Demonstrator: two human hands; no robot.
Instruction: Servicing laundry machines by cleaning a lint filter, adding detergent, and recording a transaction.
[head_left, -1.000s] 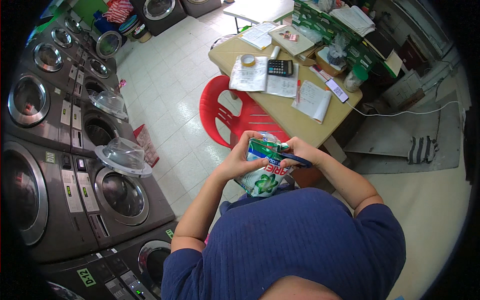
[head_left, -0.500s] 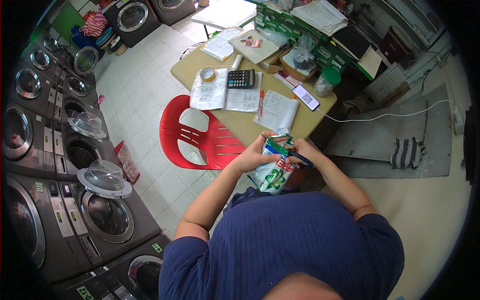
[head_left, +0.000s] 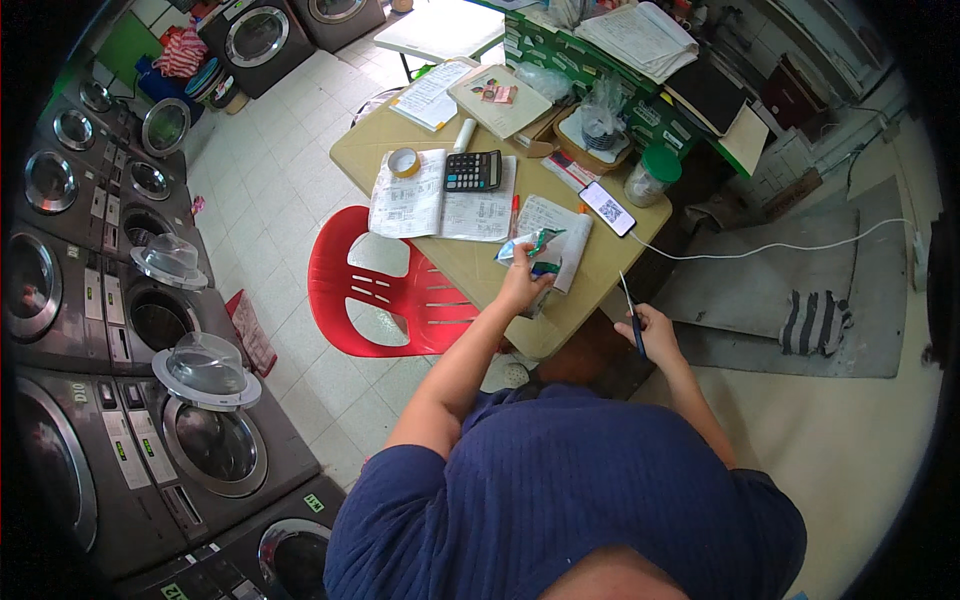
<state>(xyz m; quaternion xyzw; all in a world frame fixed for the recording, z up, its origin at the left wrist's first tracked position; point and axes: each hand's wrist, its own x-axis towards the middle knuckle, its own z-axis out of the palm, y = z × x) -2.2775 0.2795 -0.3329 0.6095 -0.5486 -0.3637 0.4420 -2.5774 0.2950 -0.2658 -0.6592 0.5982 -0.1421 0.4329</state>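
My left hand (head_left: 521,286) is closed round the top of a green, white and blue plastic packet (head_left: 541,240) over the near edge of the table (head_left: 440,255). My fingers hide much of the packet. To the right, past the table's edge, a pair of scissors (head_left: 638,333) with dark handles is gripped in my right hand (head_left: 657,337). Its silver blades point up and away from me. Beyond the packet lies a handwritten sheet (head_left: 570,225), with a lit phone (head_left: 608,208) beside it on a white cable.
On the table are an open notebook (head_left: 405,205), a calculator (head_left: 473,171), a tape roll (head_left: 404,162) and a green-lidded jar (head_left: 652,178). A red plastic chair (head_left: 335,270) stands against its left side. Stacked front-loading machines (head_left: 140,420) line the left, several with doors open.
The packet has moved from in front of my chest onto the table's near edge in my left hand. My right hand has let go of it and drawn aside right with the scissors.
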